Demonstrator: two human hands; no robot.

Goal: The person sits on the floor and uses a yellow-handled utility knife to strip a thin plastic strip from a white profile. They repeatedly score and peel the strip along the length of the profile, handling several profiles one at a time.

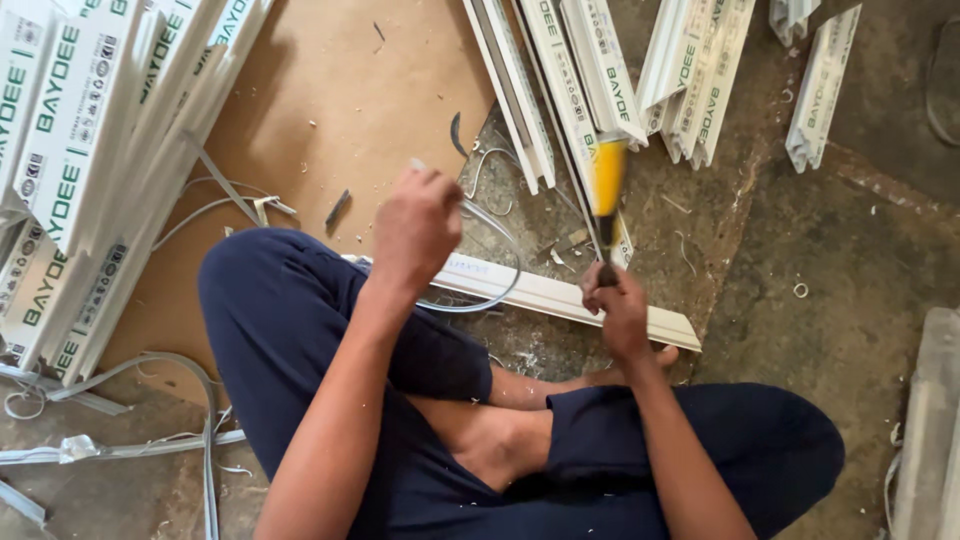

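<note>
While the white strip (560,293) lies across the floor (850,300) before the crossed legs, the right hand (618,305) grips a yellow-handled tool (607,195) upright on it; the left hand (415,225), fisted around something unclear, hovers above its left end.

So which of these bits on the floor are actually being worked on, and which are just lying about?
In use:
- white profile strip across the lap
- yellow-handled tool in the right hand
- thin grey strip, gripped by the left hand

Lying about:
- stacked white profiles, left
- cut profile lengths, top
- brown board
- loose offcuts
</note>
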